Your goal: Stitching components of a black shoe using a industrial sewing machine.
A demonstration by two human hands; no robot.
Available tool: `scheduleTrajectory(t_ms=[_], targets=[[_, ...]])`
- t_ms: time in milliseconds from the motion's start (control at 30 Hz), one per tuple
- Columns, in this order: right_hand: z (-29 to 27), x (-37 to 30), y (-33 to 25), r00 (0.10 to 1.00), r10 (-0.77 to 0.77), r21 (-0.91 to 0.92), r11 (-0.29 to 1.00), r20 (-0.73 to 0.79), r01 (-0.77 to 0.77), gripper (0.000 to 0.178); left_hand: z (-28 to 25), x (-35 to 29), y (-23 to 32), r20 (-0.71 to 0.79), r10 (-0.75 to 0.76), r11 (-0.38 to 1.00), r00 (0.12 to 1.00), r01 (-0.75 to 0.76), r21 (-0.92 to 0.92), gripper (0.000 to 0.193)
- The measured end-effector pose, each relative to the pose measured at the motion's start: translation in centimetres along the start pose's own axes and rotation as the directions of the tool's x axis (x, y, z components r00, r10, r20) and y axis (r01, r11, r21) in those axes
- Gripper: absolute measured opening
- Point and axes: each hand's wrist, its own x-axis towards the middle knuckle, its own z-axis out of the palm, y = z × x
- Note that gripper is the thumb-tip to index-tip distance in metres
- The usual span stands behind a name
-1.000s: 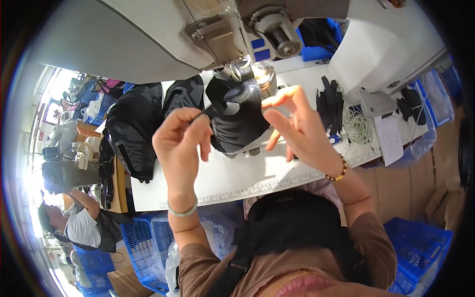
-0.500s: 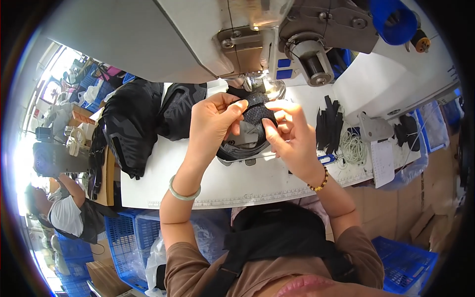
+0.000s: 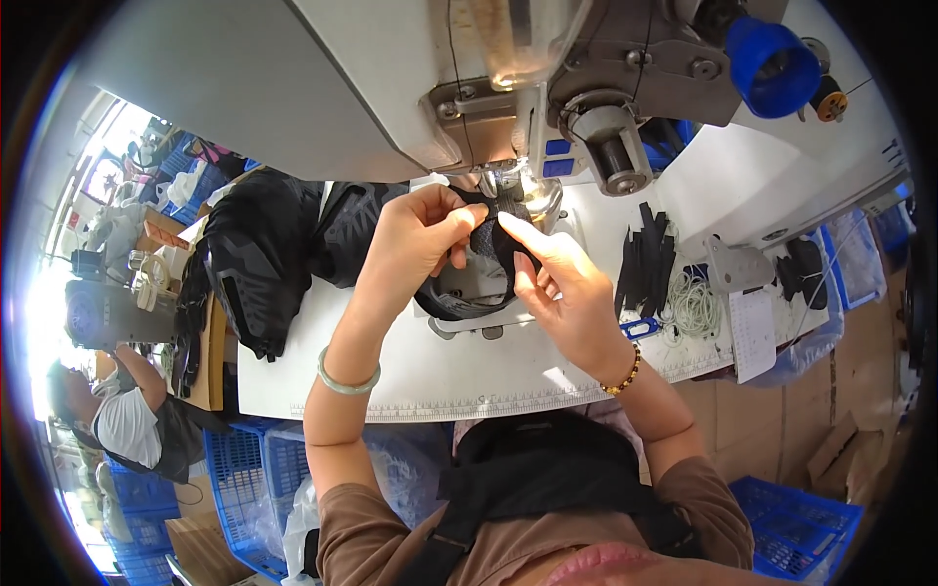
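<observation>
1. The left hand (image 3: 415,239) has its grip pinched together on the upper edge of a black mesh fabric piece (image 3: 486,256), held under the head of a grey-white industrial sewing machine (image 3: 391,88)
2. The right hand (image 3: 562,288) touches the same piece from the right, index finger stretched onto it; its other fingers are spread apart and clamp nothing
3. The fabric piece hangs over the white counter (image 3: 430,376), just below the needle area
4. A pile of black fabric parts (image 3: 259,259) lies on the counter to the left; black strips (image 3: 647,259) and a coil of white cord (image 3: 694,305) lie to the right
5. A pale green bangle (image 3: 347,376) circles the left wrist, a bead bracelet (image 3: 625,373) the right
</observation>
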Motion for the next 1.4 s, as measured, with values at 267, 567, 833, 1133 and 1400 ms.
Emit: scheduleTrajectory(t_ms=[267, 567, 833, 1133, 1400], targets=[[0.7, 0.1, -0.1, 0.993, -0.041, -0.022, 0.999, -0.11, 0.039, 0.044, -0.1, 0.2, -0.8, 0.077, 0.122, 0.977, 0.99, -0.107, -0.183, 0.013], [0.3, 0.0, -0.1, 0.998, -0.029, -0.029, 0.999, -0.052, 0.028, 0.048, -0.5, 0.6, -0.3, 0.115, 0.043, 0.972, 0.992, -0.015, -0.233, 0.013], [1.1, -0.4, 0.5, 0.982, 0.14, 0.237, 0.966, -0.129, -0.106, 0.038, -0.4, 0.8, -0.6, 0.096, 0.063, 0.963, 0.993, -0.035, -0.269, 0.01], [0.7, 0.0, 0.1, 0.993, -0.061, -0.047, 0.997, -0.103, 0.057, 0.047, -0.1, 0.4, -0.2, 0.073, 0.058, 0.963, 0.996, -0.036, -0.268, 0.008], [0.9, -0.1, -0.4, 0.996, -0.007, -0.086, 0.996, -0.091, -0.001, 0.048, -0.4, 0.6, -0.4, 0.108, 0.012, 0.947, 0.994, 0.024, -0.321, 0.007]])
